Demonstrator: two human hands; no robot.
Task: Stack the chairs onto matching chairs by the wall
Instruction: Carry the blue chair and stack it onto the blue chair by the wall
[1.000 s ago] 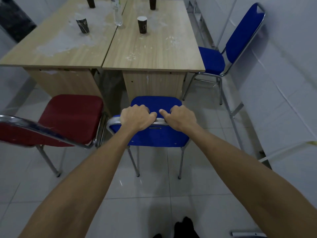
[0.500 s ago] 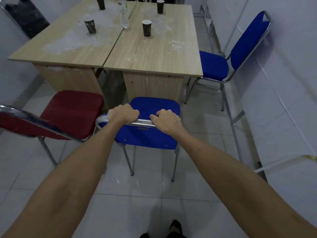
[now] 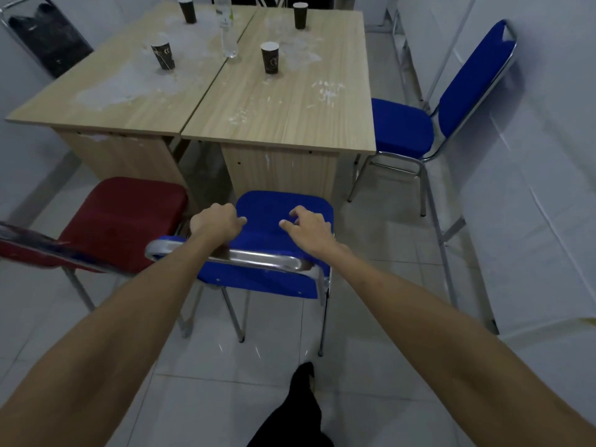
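A blue padded chair with a chrome frame stands right in front of me, its seat facing the table. Both my arms reach over its backrest rail. My left hand is curled at the seat's left edge; the frame does not show whether it grips anything. My right hand hovers over the seat's right side with fingers loosely bent, holding nothing. A matching blue chair stands by the white wall on the right. A red chair stands to the left.
Two wooden tables pushed together stand ahead, carrying several paper cups and a plastic bottle. A black chair is at the far left. Metal frame legs lean along the right wall. My foot is on the tiled floor.
Both hands have let go of the blue chair's backrest rail and moved forward over its seat. The view has stepped closer to the chair.
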